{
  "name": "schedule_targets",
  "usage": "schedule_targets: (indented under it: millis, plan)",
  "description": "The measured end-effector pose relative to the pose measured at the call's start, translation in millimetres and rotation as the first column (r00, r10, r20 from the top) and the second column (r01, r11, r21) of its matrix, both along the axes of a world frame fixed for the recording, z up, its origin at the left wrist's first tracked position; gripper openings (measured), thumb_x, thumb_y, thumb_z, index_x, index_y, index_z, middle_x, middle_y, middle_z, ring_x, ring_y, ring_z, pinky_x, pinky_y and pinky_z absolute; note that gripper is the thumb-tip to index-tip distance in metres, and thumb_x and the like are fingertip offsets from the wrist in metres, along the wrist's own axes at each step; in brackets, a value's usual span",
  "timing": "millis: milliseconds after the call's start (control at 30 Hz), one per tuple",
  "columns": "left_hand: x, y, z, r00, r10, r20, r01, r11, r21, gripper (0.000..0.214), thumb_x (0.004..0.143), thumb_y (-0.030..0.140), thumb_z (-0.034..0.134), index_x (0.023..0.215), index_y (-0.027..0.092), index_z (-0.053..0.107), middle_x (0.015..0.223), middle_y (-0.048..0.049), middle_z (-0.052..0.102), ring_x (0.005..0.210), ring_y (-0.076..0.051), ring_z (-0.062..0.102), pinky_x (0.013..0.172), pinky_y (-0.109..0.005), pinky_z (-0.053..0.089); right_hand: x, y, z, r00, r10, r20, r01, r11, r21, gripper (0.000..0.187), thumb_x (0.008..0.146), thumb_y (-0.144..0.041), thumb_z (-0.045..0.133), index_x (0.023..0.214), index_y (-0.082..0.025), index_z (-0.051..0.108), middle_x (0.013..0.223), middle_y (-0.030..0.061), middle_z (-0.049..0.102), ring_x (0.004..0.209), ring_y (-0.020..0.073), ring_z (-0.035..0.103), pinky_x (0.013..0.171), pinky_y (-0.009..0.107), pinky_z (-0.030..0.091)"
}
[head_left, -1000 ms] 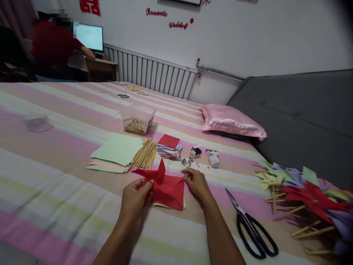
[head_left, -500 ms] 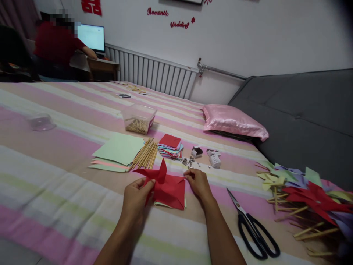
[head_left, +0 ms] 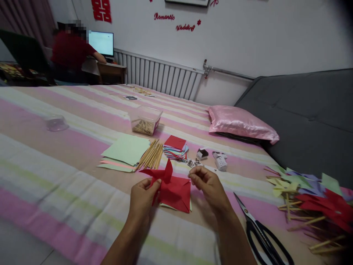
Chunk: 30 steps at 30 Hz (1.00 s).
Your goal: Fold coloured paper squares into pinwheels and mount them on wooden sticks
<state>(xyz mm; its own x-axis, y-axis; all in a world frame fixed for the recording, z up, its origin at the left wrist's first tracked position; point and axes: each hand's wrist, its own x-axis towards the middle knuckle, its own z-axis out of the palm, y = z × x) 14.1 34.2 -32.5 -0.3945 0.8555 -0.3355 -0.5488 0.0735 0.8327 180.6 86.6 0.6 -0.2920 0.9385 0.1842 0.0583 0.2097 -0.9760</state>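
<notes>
A red paper pinwheel (head_left: 176,195), partly folded with two points standing up, is pinched between the thumb and fingers of my left hand (head_left: 142,200). Pale green paper shows under its lower edge. My right hand (head_left: 211,187) is closed in a pinch just right of the red paper, apart from it. Whatever sits at those fingertips is too small to make out. Small shiny metal pieces (head_left: 191,163) lie just beyond that hand. Behind the pinwheel are a stack of cut paper squares (head_left: 175,142), a bunch of thin wooden sticks (head_left: 151,155) and larger green sheets (head_left: 127,149).
Black-handled scissors (head_left: 255,224) lie to the right, beside finished pinwheels (head_left: 328,209) on sticks. Two little boxes (head_left: 221,163), a clear plastic tub (head_left: 158,119), its lid-like clear piece (head_left: 56,123) and a pink pillow (head_left: 242,121) rest on the striped bed. A person (head_left: 71,51) sits at a computer.
My right hand has lifted and turned near the metal pieces, its fingertips drawn together by the paper's right corner. The left hand keeps its hold. The whole view has shifted slightly.
</notes>
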Motion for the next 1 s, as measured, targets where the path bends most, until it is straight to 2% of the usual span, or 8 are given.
schedule_targets:
  millis: [67,167,333,500,700,833,933,1000]
  plan:
    - [0,0,-1.0,1.0,-0.016,-0.021,0.017,1.0,0.02,0.021,0.056,0.024,0.076,0.068,0.013,0.063,0.047,0.0034,0.058,0.044,-0.008,0.055,0.047,-0.018,0.044,-11,-18,12.2,0.994,0.104,-0.047,-0.104,0.994,-0.01,0.008,0.075,-0.025,0.059,0.076,-0.017,0.059,0.07,-0.0011,0.057,0.062,0.0106,0.049,0.06,0.021,0.039]
    - [1,0,-1.2,0.997,-0.07,-0.033,0.072,0.996,0.058,0.023,0.056,0.025,0.076,0.07,0.011,0.065,0.05,0.0002,0.062,0.05,-0.012,0.058,0.053,-0.022,0.047,-28,-36,15.3,0.984,0.169,0.051,-0.17,0.985,0.031,0.006,0.078,-0.02,0.056,0.078,-0.017,0.062,0.072,-0.0008,0.06,0.063,0.0103,0.05,0.059,0.021,0.038]
    - [3,-3,2.6,0.991,-0.129,0.044,0.125,0.988,0.09,0.02,0.055,0.023,0.076,0.063,0.01,0.062,0.054,-0.0018,0.064,0.048,-0.01,0.055,0.05,-0.02,0.042,-42,-37,3.2,0.974,0.032,0.226,-0.074,0.981,0.181,0.009,0.079,-0.017,0.056,0.078,-0.018,0.065,0.076,0.0001,0.064,0.062,0.011,0.052,0.059,0.022,0.038]
    - [3,-5,7.1,0.979,-0.187,0.083,0.176,0.977,0.121,0.019,0.06,0.025,0.074,0.065,0.011,0.062,0.055,-0.0012,0.064,0.047,-0.01,0.055,0.049,-0.02,0.041,-42,-32,-1.3,0.967,-0.052,0.25,-0.011,0.969,0.245,0.009,0.078,-0.019,0.058,0.076,-0.02,0.066,0.077,0.0015,0.064,0.071,0.014,0.056,0.065,0.024,0.041]
    - [1,-7,11.3,0.978,-0.182,0.102,0.169,0.978,0.126,0.022,0.056,0.025,0.077,0.061,0.01,0.061,0.052,-0.0017,0.062,0.048,-0.011,0.056,0.051,-0.022,0.042,-42,-32,-2.3,0.967,-0.079,0.243,0.018,0.969,0.247,0.01,0.078,-0.023,0.059,0.074,-0.02,0.066,0.073,0.0017,0.061,0.065,0.0135,0.053,0.057,0.023,0.039]
    - [1,-8,12.9,0.975,-0.203,0.092,0.19,0.973,0.133,0.021,0.058,0.026,0.075,0.06,0.011,0.06,0.052,-0.0008,0.062,0.048,-0.01,0.054,0.051,-0.021,0.042,-41,-31,-2.0,0.966,-0.078,0.247,0.017,0.971,0.24,0.01,0.079,-0.023,0.058,0.073,-0.019,0.065,0.072,0.0007,0.059,0.065,0.0128,0.051,0.058,0.023,0.037]
    - [0,-7,14.1,0.977,-0.209,0.03,0.203,0.97,0.13,0.022,0.058,0.027,0.075,0.06,0.011,0.06,0.052,-0.001,0.062,0.048,-0.01,0.054,0.05,-0.021,0.041,-41,-31,-1.4,0.969,-0.061,0.239,0.01,0.978,0.209,0.012,0.08,-0.024,0.057,0.073,-0.018,0.064,0.072,0.0003,0.058,0.064,0.0125,0.05,0.058,0.023,0.037]
    - [-1,-6,14.6,0.98,-0.189,-0.067,0.196,0.973,0.122,0.022,0.055,0.027,0.075,0.057,0.011,0.06,0.051,-0.0006,0.061,0.048,-0.01,0.053,0.049,-0.021,0.04,-41,-31,-1.3,0.972,-0.045,0.23,0.005,0.985,0.17,0.013,0.08,-0.026,0.057,0.072,-0.018,0.064,0.071,0.0002,0.057,0.062,0.0121,0.049,0.057,0.023,0.036]
